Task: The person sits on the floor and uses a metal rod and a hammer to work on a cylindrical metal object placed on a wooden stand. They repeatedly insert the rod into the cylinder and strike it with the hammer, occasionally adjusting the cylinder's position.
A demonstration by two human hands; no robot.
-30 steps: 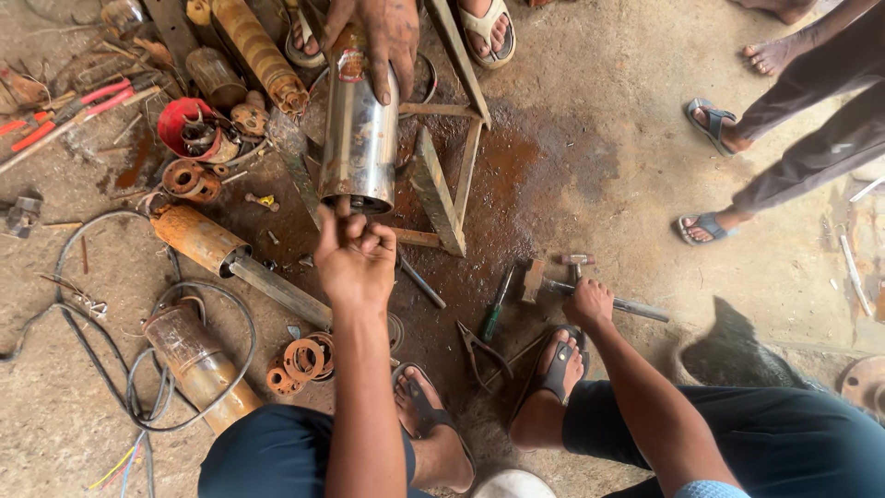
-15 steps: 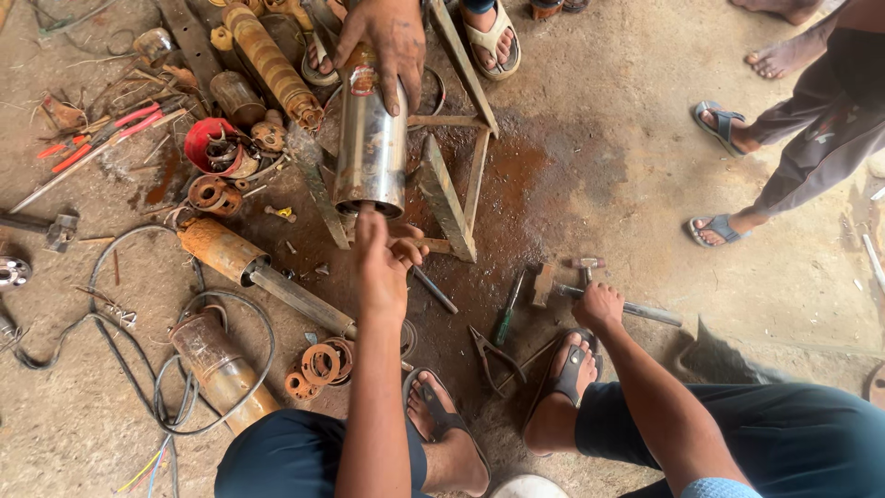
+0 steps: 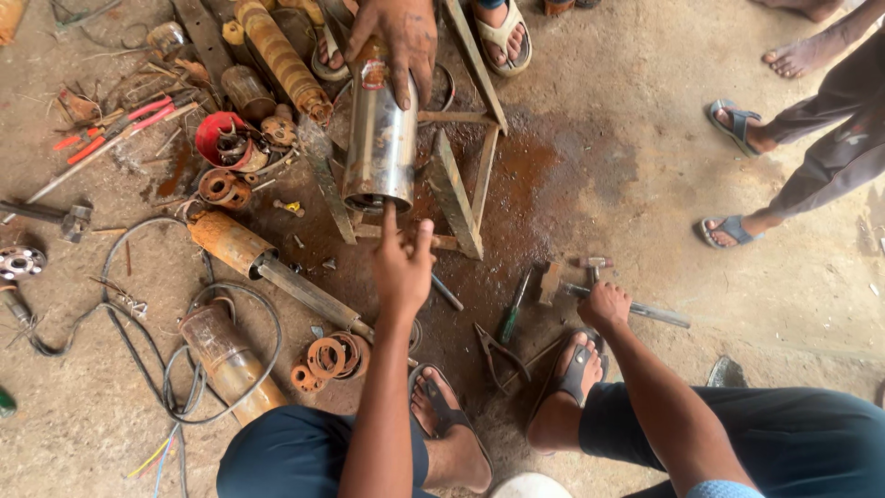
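The left hand (image 3: pixel 403 263), fingers spread, is probing the steel pump casing's (image 3: pixel 380 138) six-o'clock mouth while the right hand (image 3: pixel 604 306) is gripping a hammer (image 3: pixel 627 309).

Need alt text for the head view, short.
Seen from above, a squatting person's left hand reaches to the lower open end of a steel cylinder that another person's hand steadies on a metal stand. The right hand rests on a hammer on the floor among rusty parts.
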